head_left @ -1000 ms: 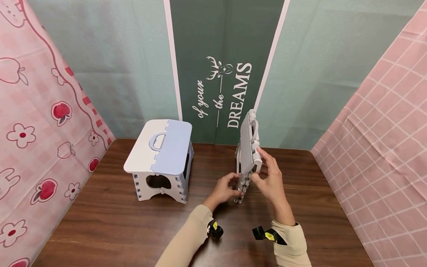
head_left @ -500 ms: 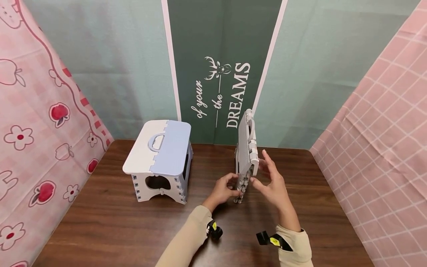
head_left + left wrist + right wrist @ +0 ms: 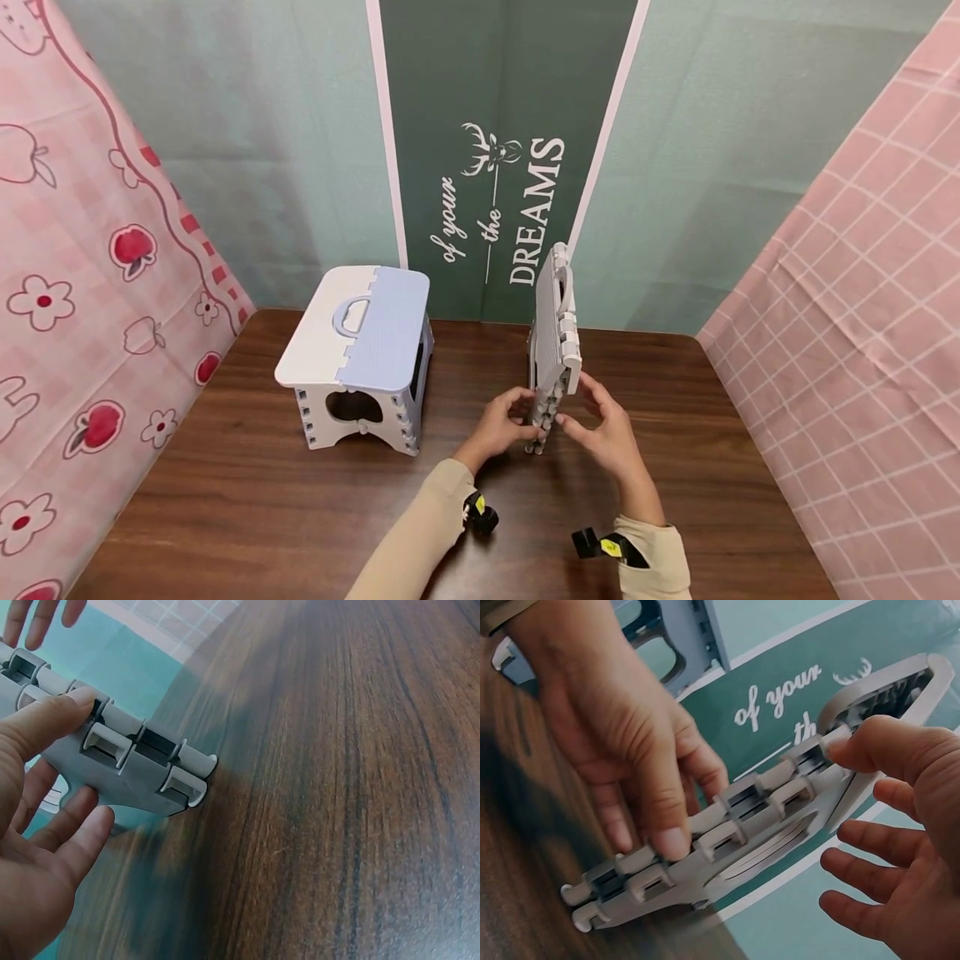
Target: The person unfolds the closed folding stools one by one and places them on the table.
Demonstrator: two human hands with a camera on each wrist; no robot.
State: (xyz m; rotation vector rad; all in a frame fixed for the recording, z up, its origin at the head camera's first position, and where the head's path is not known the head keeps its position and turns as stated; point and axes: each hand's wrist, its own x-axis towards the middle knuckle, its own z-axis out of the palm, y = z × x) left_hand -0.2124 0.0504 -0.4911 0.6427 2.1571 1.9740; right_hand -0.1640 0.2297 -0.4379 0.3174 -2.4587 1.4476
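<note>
A grey folding stool (image 3: 553, 325), folded nearly flat, stands upright on its edge on the table. My left hand (image 3: 501, 429) grips its lower near edge; in the left wrist view, the thumb lies on the hinged edge (image 3: 154, 742) with fingers on the side. To the right, my right hand (image 3: 607, 429) has its fingers spread beside the stool. From the right wrist view, its thumb (image 3: 851, 750) touches the hinged edge while the other fingers (image 3: 862, 870) stay off it. The stool's far side is hidden.
A second folding stool (image 3: 330, 329), white and blue, stands unfolded on the left of the brown wooden table (image 3: 247, 508). A green printed cloth (image 3: 480, 67) hangs behind, with pink cloths at both sides.
My right hand has left the upper corner of the grey stool and come down along its near edge. The stool tilted slightly left; my left hand keeps its grip.
</note>
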